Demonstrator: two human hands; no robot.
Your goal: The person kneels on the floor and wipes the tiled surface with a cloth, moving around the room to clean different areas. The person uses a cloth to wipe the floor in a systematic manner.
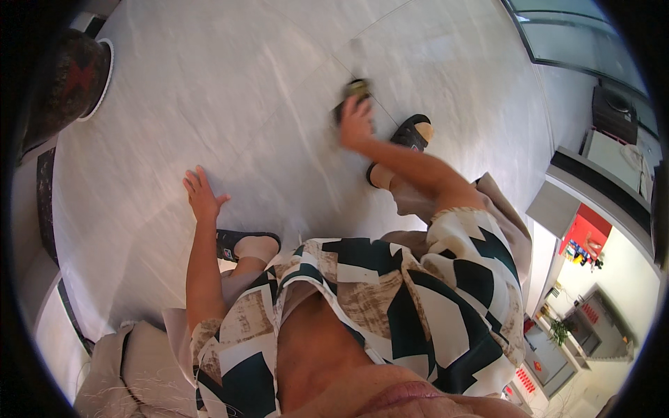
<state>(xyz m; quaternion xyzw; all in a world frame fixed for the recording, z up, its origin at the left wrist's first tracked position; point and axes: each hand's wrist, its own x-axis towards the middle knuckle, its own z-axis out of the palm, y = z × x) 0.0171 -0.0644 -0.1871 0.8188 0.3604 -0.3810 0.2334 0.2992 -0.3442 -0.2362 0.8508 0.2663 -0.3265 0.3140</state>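
My right hand point(357, 123) is on a small dark object point(351, 94) with a yellowish-green patch, low at the tiled floor point(261, 94). Motion blur hides what the object is, and its underside is out of sight. Just beside that hand is my right foot in a black open-toed sandal point(410, 133). My left hand point(203, 196) holds nothing and has its fingers spread. It appears over the floor near my left foot, which wears a matching black sandal point(230, 243); whether it touches the tiles I cannot tell.
A dark pot with a red pattern point(70, 83) stands at the far left on a white saucer point(107, 78). Beige upholstery point(151, 360) shows at the lower left. A dark-framed glass panel point(567, 39) borders the upper right. Grey cabinetry point(554, 206) appears at the right.
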